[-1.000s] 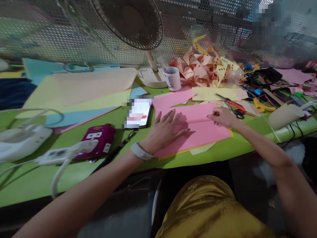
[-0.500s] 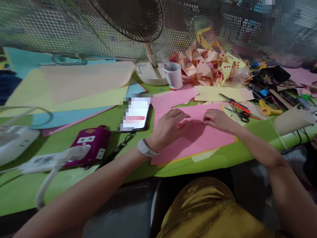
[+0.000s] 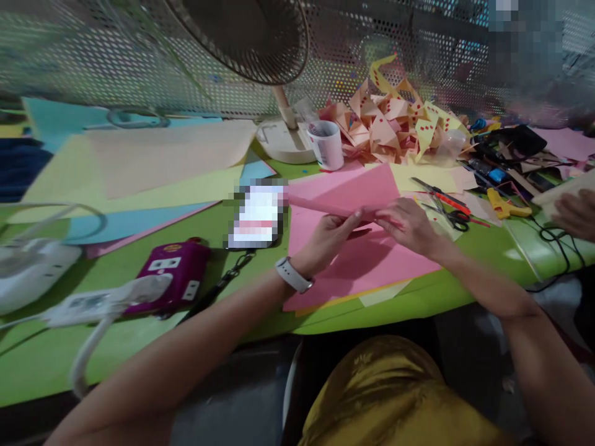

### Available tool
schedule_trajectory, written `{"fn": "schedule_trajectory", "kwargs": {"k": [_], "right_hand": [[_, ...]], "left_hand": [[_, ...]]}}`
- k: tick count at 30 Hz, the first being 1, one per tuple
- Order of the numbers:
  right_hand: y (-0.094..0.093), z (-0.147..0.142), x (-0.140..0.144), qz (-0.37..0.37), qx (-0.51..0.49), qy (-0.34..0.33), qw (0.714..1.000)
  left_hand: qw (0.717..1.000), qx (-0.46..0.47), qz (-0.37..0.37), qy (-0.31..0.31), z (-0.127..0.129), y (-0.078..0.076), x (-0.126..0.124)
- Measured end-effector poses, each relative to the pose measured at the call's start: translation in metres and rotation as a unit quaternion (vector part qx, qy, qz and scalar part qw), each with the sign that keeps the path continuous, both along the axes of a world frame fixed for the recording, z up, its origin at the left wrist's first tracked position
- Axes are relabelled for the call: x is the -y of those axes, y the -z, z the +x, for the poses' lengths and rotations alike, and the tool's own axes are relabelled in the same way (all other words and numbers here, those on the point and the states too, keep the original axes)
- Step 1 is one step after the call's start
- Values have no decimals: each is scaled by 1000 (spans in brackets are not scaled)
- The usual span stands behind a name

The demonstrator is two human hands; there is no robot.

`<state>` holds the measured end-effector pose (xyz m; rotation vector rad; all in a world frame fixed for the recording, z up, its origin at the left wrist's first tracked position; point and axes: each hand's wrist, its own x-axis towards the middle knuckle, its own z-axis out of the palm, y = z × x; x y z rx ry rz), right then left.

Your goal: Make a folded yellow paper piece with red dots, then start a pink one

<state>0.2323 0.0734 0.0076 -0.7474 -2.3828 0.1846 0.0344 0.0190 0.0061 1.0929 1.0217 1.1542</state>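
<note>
The left hand (image 3: 328, 238) and the right hand (image 3: 405, 224) are pinching the near edge of a pink sheet (image 3: 346, 189), lifting it off the pink paper stack (image 3: 367, 263) on the green table (image 3: 139, 328). For a clean fold, both grips are best kept level and the edge square, clear of the scissors (image 3: 441, 204).

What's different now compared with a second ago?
Both hands, left hand and right hand, have pinched the pink paper and lifted its folded part off the table; before, the left lay flat. The phone, scissors and cup stayed put.
</note>
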Motion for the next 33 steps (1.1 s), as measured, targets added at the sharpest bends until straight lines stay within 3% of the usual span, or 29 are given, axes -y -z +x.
{"fn": "schedule_trajectory", "kwargs": {"k": [4,8,11,13,17,22,27,33], "right_hand": [[-11,5,-1,-2,-112,60,992],[-16,12,-11,-126,-222,86,963],[-11,15,-17,-247,-238,53,938],[-8,15,-16,-281,-211,21,936],[-5,12,-9,-186,-124,-63,973],[0,11,-5,-107,-87,-138,981],[1,18,-8,-49,-35,-104,993],[3,25,-12,87,-28,5,996]], "left_hand": [[998,38,5,-58,-5,-5,-3],[993,83,-6,-78,-18,-14,-11],[995,81,-28,-43,-27,-17,-17],[997,58,-53,-1,-30,-16,-19],[992,34,-89,83,-32,-10,-20],[990,20,-89,111,-32,-7,-15],[983,-28,-82,160,-31,-7,-12],[993,-39,-70,85,-28,-8,-14]]}}
